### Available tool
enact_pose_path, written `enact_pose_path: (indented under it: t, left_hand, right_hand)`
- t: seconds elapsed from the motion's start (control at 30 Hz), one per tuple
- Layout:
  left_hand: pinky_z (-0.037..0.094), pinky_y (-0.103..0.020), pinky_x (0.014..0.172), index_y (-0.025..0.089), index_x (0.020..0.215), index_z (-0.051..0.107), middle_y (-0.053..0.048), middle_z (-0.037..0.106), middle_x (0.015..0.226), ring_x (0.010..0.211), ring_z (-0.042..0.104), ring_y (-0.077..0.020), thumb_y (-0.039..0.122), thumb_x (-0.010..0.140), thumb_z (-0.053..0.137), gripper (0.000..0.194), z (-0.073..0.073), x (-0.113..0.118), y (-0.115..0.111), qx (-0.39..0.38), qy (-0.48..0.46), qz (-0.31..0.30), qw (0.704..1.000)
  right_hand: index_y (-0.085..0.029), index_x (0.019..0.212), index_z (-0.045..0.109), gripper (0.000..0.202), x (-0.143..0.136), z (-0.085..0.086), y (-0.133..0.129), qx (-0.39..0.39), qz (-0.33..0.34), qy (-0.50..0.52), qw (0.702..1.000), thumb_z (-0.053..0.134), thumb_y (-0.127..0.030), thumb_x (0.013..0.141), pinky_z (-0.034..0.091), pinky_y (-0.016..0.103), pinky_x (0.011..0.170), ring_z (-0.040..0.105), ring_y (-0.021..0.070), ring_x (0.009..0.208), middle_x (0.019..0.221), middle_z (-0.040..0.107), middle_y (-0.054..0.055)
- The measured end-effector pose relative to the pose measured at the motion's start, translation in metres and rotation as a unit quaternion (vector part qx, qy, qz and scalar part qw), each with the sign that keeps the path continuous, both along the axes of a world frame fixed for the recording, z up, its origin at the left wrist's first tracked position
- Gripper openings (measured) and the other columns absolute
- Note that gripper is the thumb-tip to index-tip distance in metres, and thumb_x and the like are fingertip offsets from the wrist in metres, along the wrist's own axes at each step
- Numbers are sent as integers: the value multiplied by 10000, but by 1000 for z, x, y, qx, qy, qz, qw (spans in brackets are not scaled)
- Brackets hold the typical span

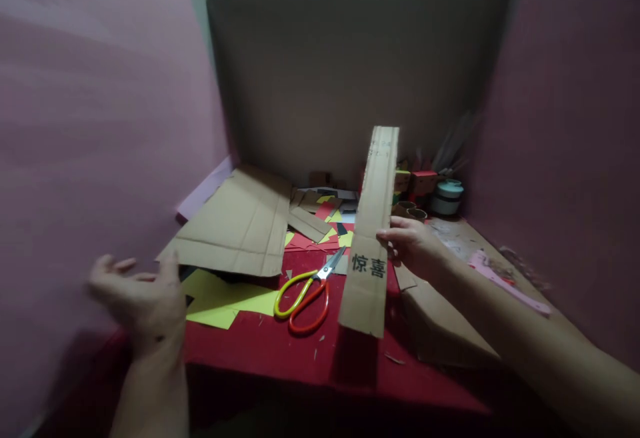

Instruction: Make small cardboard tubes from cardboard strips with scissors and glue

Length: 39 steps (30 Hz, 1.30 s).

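My right hand (410, 243) pinches the right edge of a long cardboard strip (371, 215), holding it raised and tilted over the table. Dark printed characters show near the strip's lower end. On the left, my left hand (143, 295) is in the air with its fingers apart and nothing in it. Close to it lies a large cardboard sheet (240, 225), with yellow paper (225, 298) partly beneath. Between my hands, scissors (310, 295) with one yellow and one red handle lie on the red tabletop (250, 351), blades slightly apart and pointing away.
Paper and cardboard scraps (313, 223) cover the table's back middle. A pink tool (510, 285) lies at the right, beyond my forearm. A lidded pale blue pot (447, 198) and cardboard tubes (416, 213) stand at the back right. Walls enclose both sides.
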<state>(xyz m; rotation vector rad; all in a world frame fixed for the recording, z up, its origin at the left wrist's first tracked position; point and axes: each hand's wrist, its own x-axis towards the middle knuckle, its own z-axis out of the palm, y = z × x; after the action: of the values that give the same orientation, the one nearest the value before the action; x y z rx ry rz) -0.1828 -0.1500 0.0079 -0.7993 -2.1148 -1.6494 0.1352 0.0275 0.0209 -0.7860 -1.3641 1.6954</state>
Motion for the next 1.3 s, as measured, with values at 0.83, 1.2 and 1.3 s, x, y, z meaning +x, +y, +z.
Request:
enact_pose_path:
  t: [0.83, 1.2, 1.3]
  left_hand:
    - [311, -178, 374, 128, 819, 670, -13, 609, 605, 420, 473, -61, 377, 680, 792, 310, -4, 185, 144, -104, -379, -636, 664]
    - [512, -206, 414, 91, 846, 598, -141, 674, 729, 504, 619, -124, 243, 979, 426, 266, -16, 67, 29, 12, -603, -334, 725]
    - [448, -176, 340, 115, 788, 577, -109, 659, 630, 411, 564, -105, 226, 981, 403, 283, -16, 58, 45, 33, -571, -304, 762]
  right_hand:
    - [-201, 1330, 491, 701, 40, -56, -13, -89, 181, 147, 968, 757, -222, 682, 527, 402, 746, 686, 228, 746, 963, 712, 75]
    - [-167, 1267, 565, 664, 49, -55, -15, -144, 111, 84, 980, 746, -186, 629, 522, 290, 558, 662, 186, 602, 786, 726, 50]
    - [-171, 1273, 576, 676, 51, -52, -18, -155, 106, 68, 980, 744, -174, 618, 519, 278, 565, 673, 189, 623, 782, 730, 46]
